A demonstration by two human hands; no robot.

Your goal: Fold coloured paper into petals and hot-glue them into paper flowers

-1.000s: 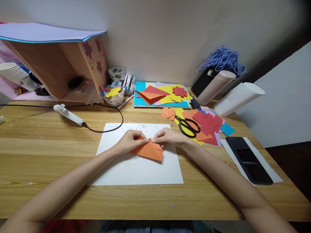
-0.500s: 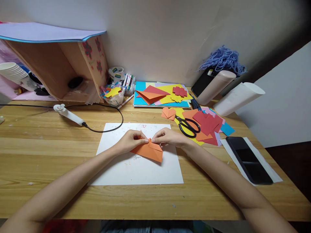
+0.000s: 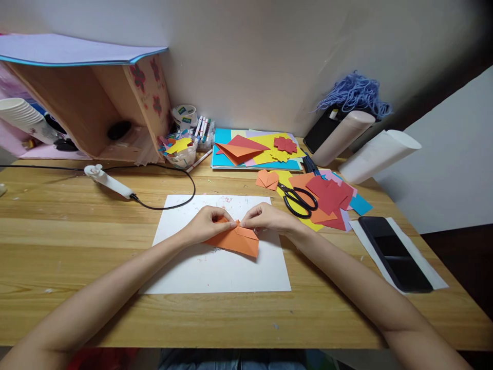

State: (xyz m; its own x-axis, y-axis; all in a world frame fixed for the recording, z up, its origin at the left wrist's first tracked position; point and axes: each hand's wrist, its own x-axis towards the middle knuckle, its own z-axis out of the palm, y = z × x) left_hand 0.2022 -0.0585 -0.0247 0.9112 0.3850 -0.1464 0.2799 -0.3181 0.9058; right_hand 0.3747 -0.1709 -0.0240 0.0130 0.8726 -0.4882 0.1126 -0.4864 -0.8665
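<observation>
A folded orange paper (image 3: 234, 242) is held over a white sheet (image 3: 215, 275) on the wooden table. My left hand (image 3: 206, 224) pinches its upper edge from the left, thumb in front and fingers partly behind the paper. From the right, my right hand (image 3: 265, 218) pinches the same edge close to the small peak at the top, its thumb and forefinger nearly touching the left thumb. A creased flap shows on the paper's right part, below the fingertips.
Black scissors (image 3: 298, 201) lie on coloured paper pieces (image 3: 331, 195) at the right, near a phone (image 3: 395, 254). Behind are stacked papers (image 3: 256, 167) and a tub of scraps (image 3: 183, 154). A white corded tool (image 3: 111, 184) lies left, beside a cardboard box (image 3: 150, 103).
The orange paper has tilted very slightly between my fingers. Both hands keep almost the same place and the same pinch.
</observation>
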